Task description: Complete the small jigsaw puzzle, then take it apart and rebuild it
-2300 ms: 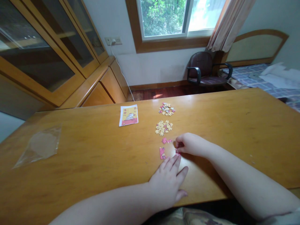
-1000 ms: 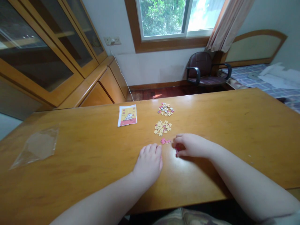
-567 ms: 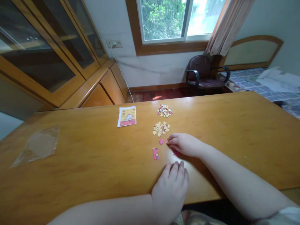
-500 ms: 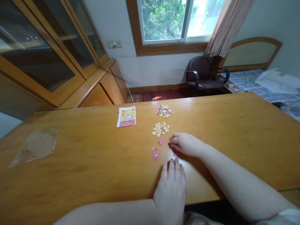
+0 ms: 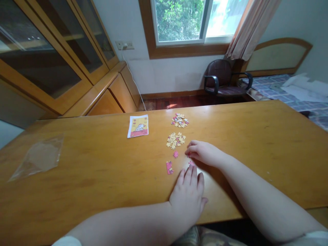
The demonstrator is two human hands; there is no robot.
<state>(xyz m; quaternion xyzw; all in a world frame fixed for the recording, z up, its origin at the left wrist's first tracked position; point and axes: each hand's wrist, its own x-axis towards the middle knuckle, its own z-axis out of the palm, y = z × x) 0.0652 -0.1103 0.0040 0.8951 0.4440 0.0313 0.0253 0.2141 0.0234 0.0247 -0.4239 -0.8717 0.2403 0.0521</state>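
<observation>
My left hand [image 5: 188, 194] lies flat on the wooden table [image 5: 102, 171], fingers stretched out toward a small pink puzzle piece [image 5: 191, 163], holding nothing. My right hand [image 5: 203, 152] rests just beyond it, fingers curled and pinched together; what is in them is hidden. A joined pink strip of puzzle pieces [image 5: 169, 167] lies left of my left fingertips. A single pink piece [image 5: 175, 154] sits above the strip. A heap of yellow pieces [image 5: 175, 139] and a mixed heap [image 5: 180, 120] lie farther back. A reference picture card [image 5: 138, 126] lies to their left.
A clear plastic bag [image 5: 38, 157] lies at the table's left end. Glass-door cabinets [image 5: 51, 58] line the left wall. A dark armchair [image 5: 222, 78] stands under the window, and a bed [image 5: 294, 90] is at the right.
My left hand went over the pink strip, drew back to the near edge, then moved forward toward the small pink piece. My right hand has shifted slightly up and away.
</observation>
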